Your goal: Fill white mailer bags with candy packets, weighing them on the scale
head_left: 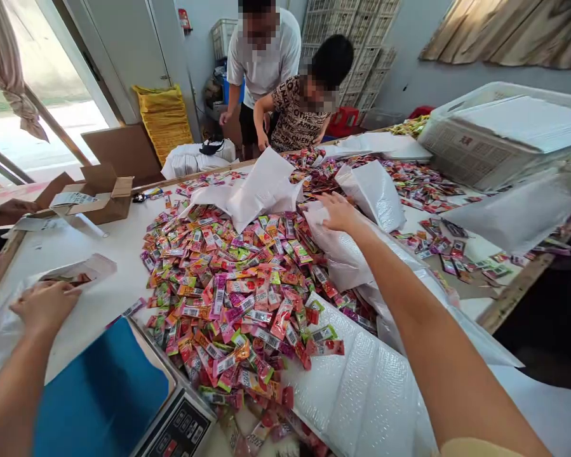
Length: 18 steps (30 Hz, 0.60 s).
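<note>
At the left, my left hand [47, 307] is closed on the edge of a white bubble bag [92, 270], whose mouth shows some packets inside. My right hand [336, 212] reaches far forward and rests on a white bubble bag [345, 254] right of the heap; its fingers are spread. A large heap of small colourful packets [232, 285] covers the middle of the table. Between my left arm and the heap sits a scale with a blue pan [104, 387]. A flat bubble bag [361, 381] lies at the near right.
Two people [265, 57] are across the table. Another person's hands show at the left edge, near an open cardboard box [108, 206]. More white bags [263, 187] lie on the heap's far side. A white crate [476, 152] stands at the back right.
</note>
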### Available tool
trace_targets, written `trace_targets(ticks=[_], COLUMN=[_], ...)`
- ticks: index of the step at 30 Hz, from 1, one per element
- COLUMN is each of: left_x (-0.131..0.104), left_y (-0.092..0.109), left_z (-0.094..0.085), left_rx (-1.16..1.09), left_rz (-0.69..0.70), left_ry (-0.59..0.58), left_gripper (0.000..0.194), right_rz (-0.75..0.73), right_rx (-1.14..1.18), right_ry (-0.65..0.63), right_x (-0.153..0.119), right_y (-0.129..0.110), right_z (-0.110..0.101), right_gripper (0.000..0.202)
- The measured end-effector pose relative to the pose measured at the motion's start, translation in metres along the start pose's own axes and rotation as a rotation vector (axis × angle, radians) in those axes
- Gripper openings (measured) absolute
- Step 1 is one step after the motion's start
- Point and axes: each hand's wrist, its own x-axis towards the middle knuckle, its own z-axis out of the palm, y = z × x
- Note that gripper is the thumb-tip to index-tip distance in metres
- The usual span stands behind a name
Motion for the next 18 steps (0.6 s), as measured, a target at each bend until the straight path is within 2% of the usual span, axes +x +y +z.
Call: trace_targets(ticks=[1, 3, 5, 8, 10, 12, 13, 15, 18], left_x=[0.002, 0.002, -0.004, -0.028, -0.057, -0.097, -0.121, -0.172, -0.241], left_y=[-0.005, -0.015, -0.02, -0.01, 0.011, 0.045, 0.065, 0.106, 0.154], left_z=[0.012, 0.029, 0.035, 0.024, 0.01, -0.005, -0.011, -0.02, -0.018], left_rx=[0.037, 0.058, 0.028, -0.115, -0.266, -0.431, -0.512, -0.637, -0.909], left_rz=[0.003, 0.053, 0.094, 0.173, 0.301, 0.469, 0.54, 0.664, 0.635], left_ry=[0.009, 0.006, 0.051, 0.165, 0.155, 0.028, -0.085, -0.338, -0.619], left_gripper=[0.026, 0.027, 0.032, 0.039, 0.044, 0.048, 0.05, 0.06, 0.087], right_rz=[-0.04, -0.068, -0.069, -0.108, -0.186, -0.293, -0.344, -0.433, -0.49], right_rx=[-0.028, -0.068, -0.084, -0.091, -0.058, 0.016, 0.066, 0.181, 0.359], right_ry=[-0.084, -0.229, -0.291, -0.277, -0.226, -0.087, 0.017, 0.246, 0.457], right_x=[0.008, 0.018, 0.019, 0.0, -0.026, -0.057, -0.073, -0.103, -0.135], right_y=[-0.005, -0.013, -0.013, 0.001, 0.006, -0.003, -0.015, -0.053, -0.128], right_z=[-0.001, -0.008, -0.026, -0.072, -0.114, -0.161, -0.185, -0.229, -0.277], right_gripper=[0.073, 0.054, 0.028, 0.009, 0.006, 0.008, 0.013, 0.022, 0.022])
